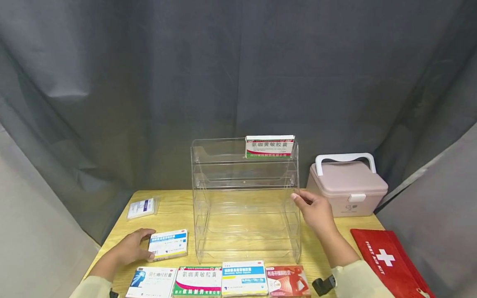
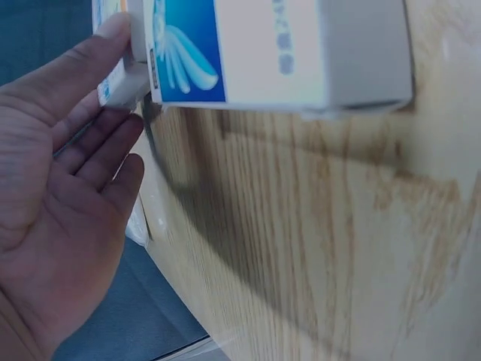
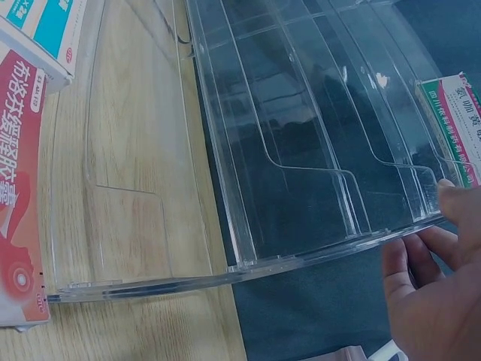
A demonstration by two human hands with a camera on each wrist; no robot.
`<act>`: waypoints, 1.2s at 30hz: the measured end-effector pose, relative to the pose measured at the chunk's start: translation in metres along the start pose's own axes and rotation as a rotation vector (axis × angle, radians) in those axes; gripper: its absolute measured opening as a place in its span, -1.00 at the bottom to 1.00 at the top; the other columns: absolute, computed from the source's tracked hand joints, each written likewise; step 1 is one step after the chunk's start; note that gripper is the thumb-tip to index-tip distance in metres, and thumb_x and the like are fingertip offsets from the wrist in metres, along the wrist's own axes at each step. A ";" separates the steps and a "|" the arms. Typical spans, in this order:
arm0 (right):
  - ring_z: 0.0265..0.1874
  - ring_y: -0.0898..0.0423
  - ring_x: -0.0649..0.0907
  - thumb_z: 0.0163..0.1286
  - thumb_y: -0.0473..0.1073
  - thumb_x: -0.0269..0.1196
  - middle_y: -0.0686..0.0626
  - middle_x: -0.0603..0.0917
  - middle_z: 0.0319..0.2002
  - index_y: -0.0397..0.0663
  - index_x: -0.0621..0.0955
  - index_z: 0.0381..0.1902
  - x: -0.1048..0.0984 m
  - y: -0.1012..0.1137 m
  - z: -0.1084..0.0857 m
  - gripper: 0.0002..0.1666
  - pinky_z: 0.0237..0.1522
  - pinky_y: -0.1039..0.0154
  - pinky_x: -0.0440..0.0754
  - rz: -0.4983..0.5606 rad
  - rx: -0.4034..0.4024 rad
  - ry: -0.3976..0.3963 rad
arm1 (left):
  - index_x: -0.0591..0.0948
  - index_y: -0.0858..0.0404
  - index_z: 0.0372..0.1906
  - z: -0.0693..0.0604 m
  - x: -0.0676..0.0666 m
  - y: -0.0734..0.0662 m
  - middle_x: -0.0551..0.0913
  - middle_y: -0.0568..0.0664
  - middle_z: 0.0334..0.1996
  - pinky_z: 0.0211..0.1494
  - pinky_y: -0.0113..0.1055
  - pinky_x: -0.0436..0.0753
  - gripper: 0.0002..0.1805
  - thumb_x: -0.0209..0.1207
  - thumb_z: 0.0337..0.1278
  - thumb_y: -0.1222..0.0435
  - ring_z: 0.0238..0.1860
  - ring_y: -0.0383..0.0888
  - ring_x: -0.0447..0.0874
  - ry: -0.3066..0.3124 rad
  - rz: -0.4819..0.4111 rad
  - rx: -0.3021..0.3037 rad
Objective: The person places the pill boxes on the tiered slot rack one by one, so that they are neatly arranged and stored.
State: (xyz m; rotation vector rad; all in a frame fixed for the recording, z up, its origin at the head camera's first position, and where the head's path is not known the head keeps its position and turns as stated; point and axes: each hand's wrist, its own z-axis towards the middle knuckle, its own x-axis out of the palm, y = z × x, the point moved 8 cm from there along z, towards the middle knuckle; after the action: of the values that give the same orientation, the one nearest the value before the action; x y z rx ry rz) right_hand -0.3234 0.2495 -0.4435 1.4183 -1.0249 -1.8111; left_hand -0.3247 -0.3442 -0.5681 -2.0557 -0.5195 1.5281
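My left hand [image 1: 131, 247] holds the near-left end of a white-and-blue medicine box [image 1: 169, 245], with thumb on one edge and fingers at the other. In the left wrist view, the thumb of this hand [image 2: 68, 150] lies against the box [image 2: 124, 79], partly behind another carton. My right hand [image 1: 314, 209] pinches the right side edge of a clear acrylic tiered rack [image 1: 246, 252]. Its fingers [image 3: 428, 259] are below the rack wall in the right wrist view, the thumb on the other face. A green, white and red capsule box [image 1: 270, 147] stands in the rack's top tier at right.
Along the front lie a white carton [image 1: 152, 282], a green-and-white box [image 1: 197, 282], a blue-and-white box [image 1: 244, 279] and a red box [image 1: 287, 282]. A small packet [image 1: 140, 208] lies at back left. A pink case [image 1: 348, 188] and red first aid pouch [image 1: 389, 260] are at right.
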 end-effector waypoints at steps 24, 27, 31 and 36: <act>0.26 -0.21 0.73 0.67 0.14 0.28 -0.27 0.74 0.32 -0.16 0.65 0.43 -0.001 0.000 -0.001 -0.38 0.27 -0.08 0.78 -0.022 0.021 0.002 | 0.57 0.35 0.41 0.002 -0.005 -0.005 0.58 0.14 0.19 0.12 -0.13 0.80 -0.10 0.72 -0.09 0.25 0.02 0.01 0.66 -0.119 0.055 0.027; 0.25 -0.18 0.73 0.67 0.15 0.28 -0.26 0.73 0.33 -0.15 0.65 0.44 -0.001 -0.001 -0.001 -0.38 0.22 0.02 0.78 -0.025 0.026 0.000 | 0.63 0.32 0.34 0.002 -0.009 -0.004 0.65 0.05 0.06 -0.16 -0.33 0.73 -0.25 0.67 0.01 0.30 -0.11 -0.11 0.63 -0.171 0.023 0.021; 0.26 -0.17 0.73 0.67 0.14 0.28 -0.26 0.72 0.34 -0.15 0.65 0.43 -0.001 -0.001 0.000 -0.39 0.21 0.08 0.77 -0.023 0.025 -0.002 | 0.72 0.28 0.21 -0.004 -0.022 -0.007 0.78 0.04 -0.02 -0.07 -0.22 0.79 -0.56 0.52 0.28 0.31 -0.03 -0.02 0.76 -0.252 -0.002 0.016; 0.27 -0.21 0.73 0.66 0.13 0.29 -0.27 0.72 0.33 -0.15 0.66 0.43 0.000 0.000 0.000 -0.40 0.28 -0.07 0.78 -0.016 0.016 -0.001 | 0.76 0.25 0.16 -0.015 -0.046 -0.015 0.83 0.16 0.09 0.22 0.15 0.79 -0.72 0.39 0.47 0.27 0.23 0.26 0.76 -0.325 -0.028 0.024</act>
State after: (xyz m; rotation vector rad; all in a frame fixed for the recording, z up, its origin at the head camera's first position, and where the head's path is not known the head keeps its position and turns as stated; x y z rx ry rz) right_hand -0.3228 0.2497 -0.4433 1.4396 -1.0331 -1.8189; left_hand -0.3233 -0.3623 -0.5209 -1.7813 -0.6429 1.8536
